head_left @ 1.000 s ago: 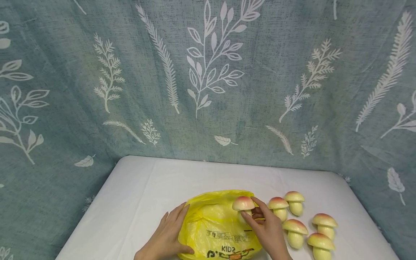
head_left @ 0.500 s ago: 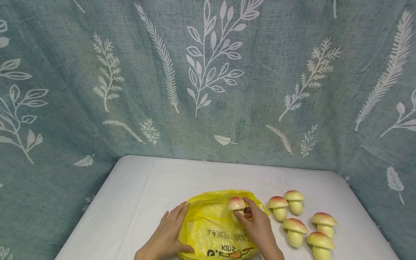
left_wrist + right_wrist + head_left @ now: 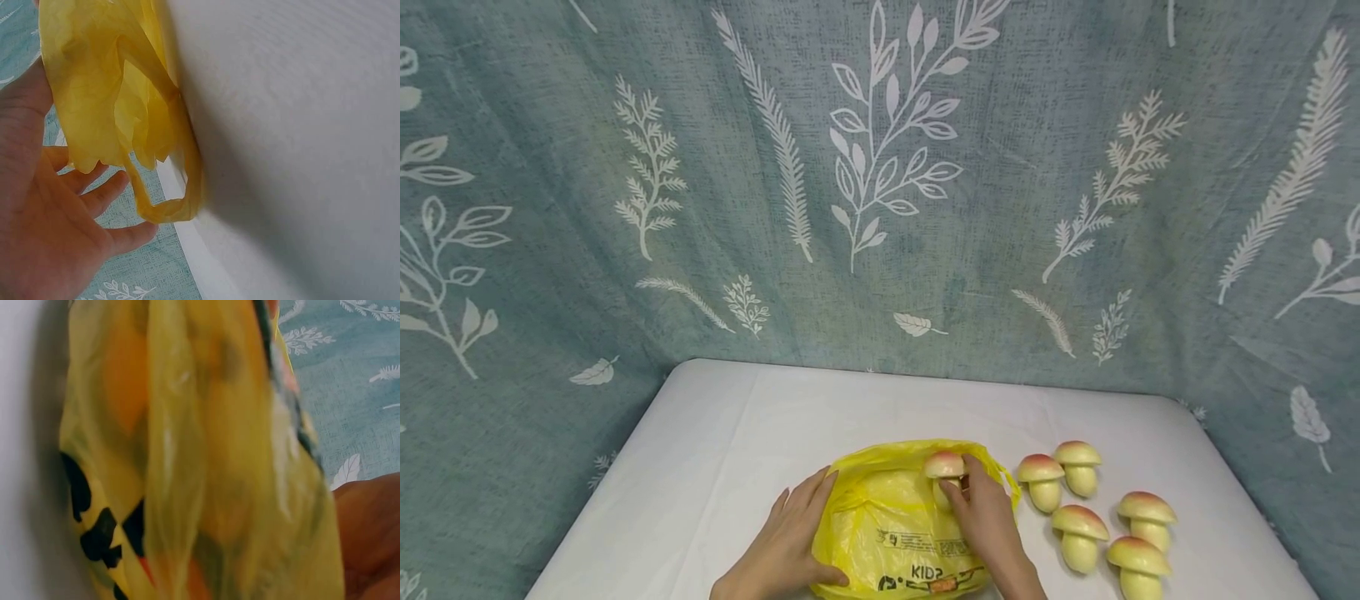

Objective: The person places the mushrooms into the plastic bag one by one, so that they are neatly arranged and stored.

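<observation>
A yellow plastic bag (image 3: 880,508) with dark printing lies on the white table, its mouth spread open. My left hand (image 3: 786,537) rests along the bag's left side, fingers extended. In the left wrist view, the bag's handle loop (image 3: 164,211) hangs beside my left fingers (image 3: 103,195). My right hand (image 3: 988,508) pinches a toy mushroom (image 3: 944,465) with a reddish cap and pale stem, upright within the bag's mouth. In the right wrist view, the bag's blurred wall (image 3: 175,444) hides the mushroom and most of the hand (image 3: 370,531).
Several similar mushrooms stand right of the bag, among them one nearby (image 3: 1041,482), one in front of it (image 3: 1079,537) and one farther right (image 3: 1147,518). A green leaf-patterned curtain (image 3: 790,317) hangs behind the white table (image 3: 700,467).
My right hand has moved left and slightly lower with the mushroom, farther into the bag's mouth. The bag's right handle loop has come into sight. My left hand has stayed in place.
</observation>
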